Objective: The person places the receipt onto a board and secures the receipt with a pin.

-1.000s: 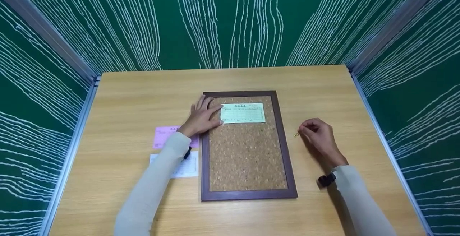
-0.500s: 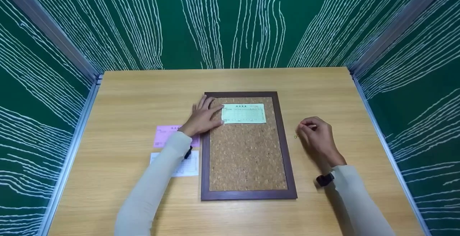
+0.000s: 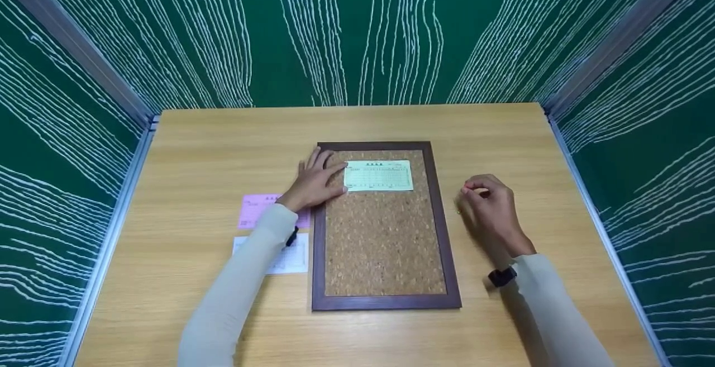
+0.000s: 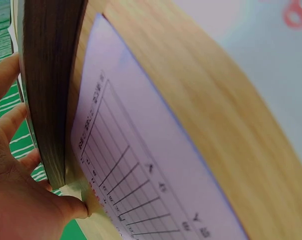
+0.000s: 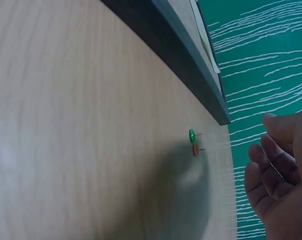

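Observation:
My left hand (image 3: pixel 315 184) lies spread over the upper left of a dark-framed cork board (image 3: pixel 385 244). Its thumb and index fingertips rest at the left edge of a pale green printed slip (image 3: pixel 379 176), which lies flat near the board's top. Right of the board, my right hand (image 3: pixel 494 205) is raised over the table with thumb and index fingertips pinched together. It appears to hold a thumbtack, hidden between the fingertips. Below that hand, a green thumbtack (image 5: pixel 192 135) and an orange thumbtack (image 5: pixel 195 150) lie side by side on the table.
A pink slip (image 3: pixel 257 209) and a white slip (image 3: pixel 293 258) lie left of the board, partly under my left forearm. Green walls (image 3: pixel 357 32) with white wavy lines enclose the wooden table (image 3: pixel 223 143) at the back and sides.
My right hand has risen slightly away from the thumbtacks, its fingertips still pinched. The left hand, board and green slip stay in place.

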`<state>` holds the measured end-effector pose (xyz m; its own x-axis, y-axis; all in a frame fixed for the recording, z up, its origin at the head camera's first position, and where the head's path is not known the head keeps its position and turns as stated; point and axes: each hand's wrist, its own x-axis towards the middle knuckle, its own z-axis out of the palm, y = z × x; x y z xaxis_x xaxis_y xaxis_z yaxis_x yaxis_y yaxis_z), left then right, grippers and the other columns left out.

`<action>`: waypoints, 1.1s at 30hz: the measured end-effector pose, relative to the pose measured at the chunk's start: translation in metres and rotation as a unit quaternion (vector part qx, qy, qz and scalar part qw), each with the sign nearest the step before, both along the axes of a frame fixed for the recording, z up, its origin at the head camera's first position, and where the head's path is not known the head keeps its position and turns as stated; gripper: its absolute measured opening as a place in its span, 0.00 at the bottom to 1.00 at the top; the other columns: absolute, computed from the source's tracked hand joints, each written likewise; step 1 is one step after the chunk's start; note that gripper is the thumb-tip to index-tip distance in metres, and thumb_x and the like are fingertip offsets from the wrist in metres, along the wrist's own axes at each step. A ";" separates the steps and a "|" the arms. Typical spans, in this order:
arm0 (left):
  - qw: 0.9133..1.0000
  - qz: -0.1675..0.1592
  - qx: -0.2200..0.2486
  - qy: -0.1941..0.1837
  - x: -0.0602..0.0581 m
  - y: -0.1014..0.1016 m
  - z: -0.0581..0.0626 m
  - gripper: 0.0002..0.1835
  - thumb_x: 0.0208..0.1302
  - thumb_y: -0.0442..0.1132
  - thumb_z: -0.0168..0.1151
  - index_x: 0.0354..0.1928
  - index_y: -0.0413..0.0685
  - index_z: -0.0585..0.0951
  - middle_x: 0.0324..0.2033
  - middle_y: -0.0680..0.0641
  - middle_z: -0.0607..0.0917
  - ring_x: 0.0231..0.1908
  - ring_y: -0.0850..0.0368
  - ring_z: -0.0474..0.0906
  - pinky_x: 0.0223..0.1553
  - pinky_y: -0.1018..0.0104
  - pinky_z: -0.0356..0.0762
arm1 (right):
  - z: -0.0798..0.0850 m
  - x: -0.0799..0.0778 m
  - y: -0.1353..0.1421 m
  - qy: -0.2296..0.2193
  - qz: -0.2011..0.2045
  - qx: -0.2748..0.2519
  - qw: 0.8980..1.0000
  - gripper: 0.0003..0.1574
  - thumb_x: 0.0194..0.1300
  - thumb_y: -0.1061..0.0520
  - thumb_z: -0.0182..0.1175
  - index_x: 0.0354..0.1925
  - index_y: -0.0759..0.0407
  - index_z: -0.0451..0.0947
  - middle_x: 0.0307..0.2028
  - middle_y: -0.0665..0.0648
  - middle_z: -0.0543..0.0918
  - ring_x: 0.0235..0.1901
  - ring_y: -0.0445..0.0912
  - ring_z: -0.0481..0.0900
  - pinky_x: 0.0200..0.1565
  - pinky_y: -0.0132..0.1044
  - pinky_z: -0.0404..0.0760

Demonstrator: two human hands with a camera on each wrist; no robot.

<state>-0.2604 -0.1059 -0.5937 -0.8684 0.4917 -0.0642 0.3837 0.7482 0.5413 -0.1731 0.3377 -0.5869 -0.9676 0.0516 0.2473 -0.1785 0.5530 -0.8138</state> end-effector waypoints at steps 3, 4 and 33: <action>1.000 0.003 -0.001 -0.002 0.000 0.000 0.000 0.40 0.75 0.60 0.66 0.83 0.57 0.72 0.86 0.39 0.56 0.87 0.33 0.31 0.78 0.18 0.34 | 0.002 -0.002 -0.004 -0.001 -0.002 -0.003 1.000 0.04 0.76 0.63 0.71 0.42 0.65 0.89 0.52 0.60 0.88 0.50 0.41 0.82 0.46 0.23 0.80; 1.000 0.003 -0.001 -0.002 0.001 0.000 0.001 0.40 0.75 0.60 0.66 0.83 0.57 0.72 0.86 0.39 0.56 0.87 0.33 0.31 0.78 0.18 0.34 | 0.002 -0.003 -0.005 -0.002 -0.003 -0.005 1.000 0.04 0.75 0.64 0.71 0.41 0.66 0.89 0.52 0.60 0.88 0.50 0.41 0.82 0.46 0.23 0.80; 1.000 0.002 -0.004 -0.005 0.000 0.001 0.001 0.39 0.75 0.60 0.67 0.83 0.60 0.71 0.86 0.40 0.55 0.87 0.34 0.31 0.78 0.18 0.35 | 0.009 -0.020 -0.032 0.020 0.026 -0.013 0.999 0.03 0.72 0.68 0.72 0.39 0.69 0.90 0.51 0.64 0.88 0.51 0.47 0.82 0.47 0.25 0.77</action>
